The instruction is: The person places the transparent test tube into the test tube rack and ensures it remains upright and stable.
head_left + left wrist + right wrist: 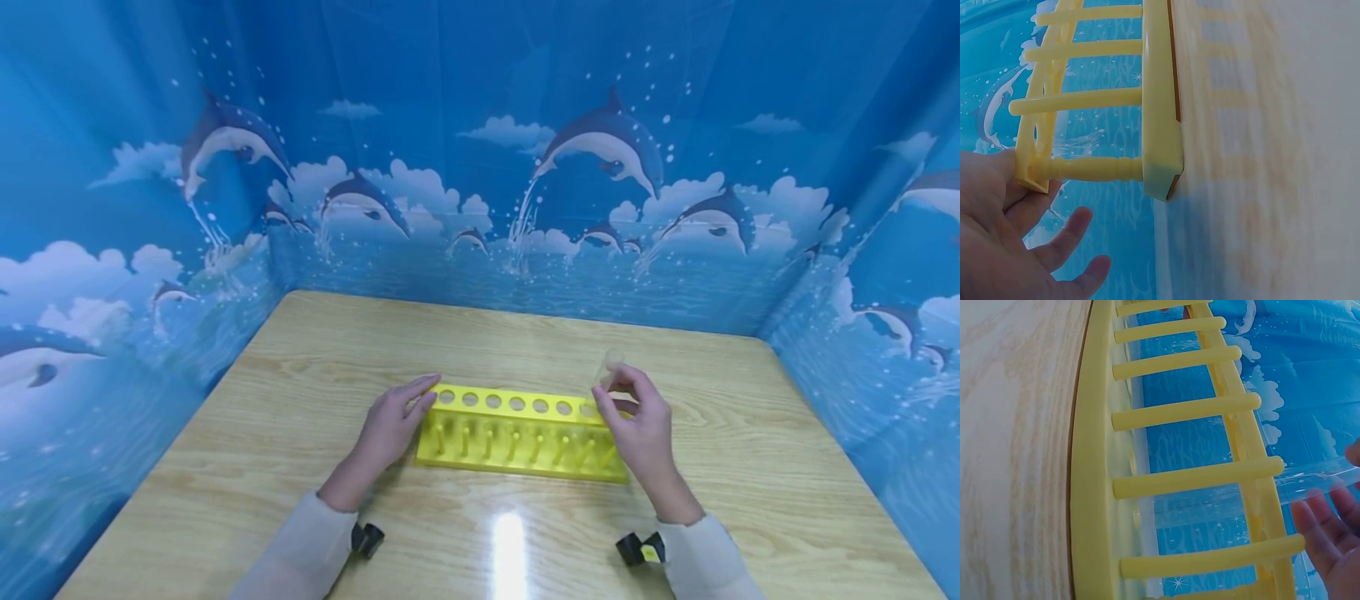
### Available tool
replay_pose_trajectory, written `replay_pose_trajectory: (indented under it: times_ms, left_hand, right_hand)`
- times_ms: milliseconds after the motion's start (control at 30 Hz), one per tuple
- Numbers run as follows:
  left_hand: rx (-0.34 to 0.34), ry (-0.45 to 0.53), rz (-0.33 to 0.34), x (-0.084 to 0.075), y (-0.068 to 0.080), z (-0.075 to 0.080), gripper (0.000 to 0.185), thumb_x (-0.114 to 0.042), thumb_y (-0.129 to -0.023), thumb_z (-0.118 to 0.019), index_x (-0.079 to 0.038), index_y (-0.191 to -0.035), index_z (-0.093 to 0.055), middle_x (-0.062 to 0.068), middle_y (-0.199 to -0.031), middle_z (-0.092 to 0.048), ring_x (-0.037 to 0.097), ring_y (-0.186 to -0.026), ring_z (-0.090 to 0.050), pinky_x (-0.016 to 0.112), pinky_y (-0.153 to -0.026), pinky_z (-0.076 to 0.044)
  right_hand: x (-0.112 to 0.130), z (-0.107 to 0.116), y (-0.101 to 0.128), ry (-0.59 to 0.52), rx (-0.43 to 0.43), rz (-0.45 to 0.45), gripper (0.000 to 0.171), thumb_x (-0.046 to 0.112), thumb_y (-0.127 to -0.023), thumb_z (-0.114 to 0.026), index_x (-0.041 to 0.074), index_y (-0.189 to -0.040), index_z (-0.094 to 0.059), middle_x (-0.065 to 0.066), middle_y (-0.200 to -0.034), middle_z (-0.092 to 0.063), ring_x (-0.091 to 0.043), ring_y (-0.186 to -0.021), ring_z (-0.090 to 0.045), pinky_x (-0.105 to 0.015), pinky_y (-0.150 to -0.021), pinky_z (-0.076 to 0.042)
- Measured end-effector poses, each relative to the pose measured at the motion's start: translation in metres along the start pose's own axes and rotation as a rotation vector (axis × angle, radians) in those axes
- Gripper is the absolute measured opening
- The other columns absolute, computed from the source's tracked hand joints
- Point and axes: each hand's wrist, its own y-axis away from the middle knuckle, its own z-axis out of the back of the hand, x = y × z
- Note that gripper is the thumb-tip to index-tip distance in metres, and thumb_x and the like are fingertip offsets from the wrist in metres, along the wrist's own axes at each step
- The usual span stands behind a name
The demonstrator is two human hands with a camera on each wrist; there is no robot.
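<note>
A yellow test tube rack (517,468) stands on the table, with a row of round holes on top and a row of pegs below. At its left end my left hand (390,425) pinches the corner of the top plate between thumb and forefinger; the other fingers spread loosely in the left wrist view. My right hand (643,421) holds a clear test tube (609,365) at the rack's right end. In the right wrist view, the see-through tube (1316,478) passes through the top plate and reaches down among the pegs; its lower end is faint.
The wood-grain table (360,333) spreads around the rack, with a bright light reflection (509,554) in front. Blue curtains with dolphins (600,142) hang behind and at both sides. A small black wrist device (367,540) sits at each sleeve.
</note>
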Motion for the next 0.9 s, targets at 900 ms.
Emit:
replay_pose_trajectory:
  times_ms: [900]
  left_hand:
    - [-0.004, 0.002, 0.0, -0.001, 0.0, 0.0, 0.037, -0.025, -0.101, -0.053, -0.011, -0.135, -0.057, 0.011, -0.138, -0.055, 0.034, -0.128, -0.051, 0.05, -0.106, -0.039]
  right_hand:
    - [-0.044, -0.006, 0.004, -0.009, 0.061, -0.067, 0.036, -0.004, -0.084, -0.071, -0.002, -0.118, -0.058, -0.008, -0.093, -0.063, -0.001, -0.087, -0.06, -0.015, -0.067, -0.054]
